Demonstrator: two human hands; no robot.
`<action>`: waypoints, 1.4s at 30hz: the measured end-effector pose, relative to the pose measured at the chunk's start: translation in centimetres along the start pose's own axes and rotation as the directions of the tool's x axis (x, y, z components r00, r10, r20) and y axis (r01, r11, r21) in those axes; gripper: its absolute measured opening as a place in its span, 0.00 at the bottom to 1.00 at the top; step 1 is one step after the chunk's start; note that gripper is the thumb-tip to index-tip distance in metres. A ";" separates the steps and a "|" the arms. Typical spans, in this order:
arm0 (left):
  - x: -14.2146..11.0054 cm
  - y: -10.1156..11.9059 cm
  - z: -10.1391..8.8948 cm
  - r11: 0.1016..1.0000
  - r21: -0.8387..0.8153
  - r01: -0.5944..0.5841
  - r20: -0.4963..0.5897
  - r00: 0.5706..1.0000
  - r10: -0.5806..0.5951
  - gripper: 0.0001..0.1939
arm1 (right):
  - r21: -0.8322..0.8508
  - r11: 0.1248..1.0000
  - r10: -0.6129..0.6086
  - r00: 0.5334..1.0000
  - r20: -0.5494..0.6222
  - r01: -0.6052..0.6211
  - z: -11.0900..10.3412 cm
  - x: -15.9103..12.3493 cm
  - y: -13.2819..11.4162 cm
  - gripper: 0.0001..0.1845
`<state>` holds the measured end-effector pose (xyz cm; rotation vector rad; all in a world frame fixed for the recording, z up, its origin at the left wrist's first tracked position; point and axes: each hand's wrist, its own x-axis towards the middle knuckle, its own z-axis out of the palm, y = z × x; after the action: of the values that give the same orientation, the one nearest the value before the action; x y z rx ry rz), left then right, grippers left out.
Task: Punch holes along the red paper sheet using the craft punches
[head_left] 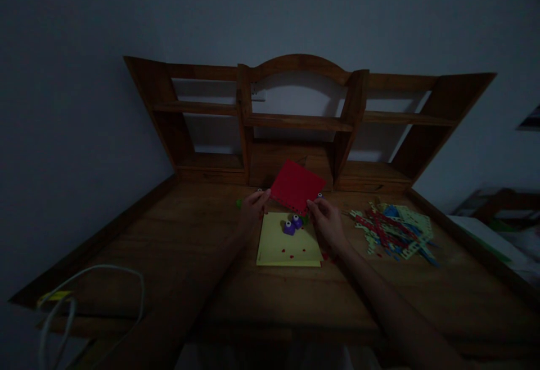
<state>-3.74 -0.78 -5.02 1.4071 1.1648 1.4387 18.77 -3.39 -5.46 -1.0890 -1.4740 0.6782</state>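
Observation:
A red paper sheet [296,185] is held up, tilted, above the wooden desk [211,229]. My left hand [253,208] pinches its left corner and my right hand [325,221] pinches its lower right corner. Small holes run along the sheet's lower edge. Below it lies a yellow paper sheet [287,243] with two small purple punches [292,225] on it and a few tiny red cut-outs scattered near its front edge.
A pile of punched paper strips [394,228] in red, blue and pale yellow lies to the right. A wooden hutch with shelves [295,120] stands at the back. A white cable [63,302] loops at the desk's front left. The room is dim.

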 end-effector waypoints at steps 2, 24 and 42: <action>0.0 -0.1 0.0 1.000 0.000 0.000 -0.010 1.000 0.000 0.21 | 0.002 1.000 0.013 1.000 -0.006 -0.013 0.0 0.0 0.0 0.21; -0.4 0.8 0.8 0.901 -0.419 0.113 0.179 0.983 -0.040 0.20 | 0.327 0.914 0.234 0.970 0.059 -0.240 0.0 -0.1 -0.4 0.20; -0.3 0.2 0.8 0.943 -0.297 0.149 0.269 0.961 -0.067 0.22 | 0.239 0.921 0.273 0.947 0.170 -0.308 1.1 -0.5 -0.1 0.19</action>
<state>-2.95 -1.06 -4.90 1.2389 0.7955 1.2577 17.64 -3.73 -5.83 -1.0798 -1.2969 1.1444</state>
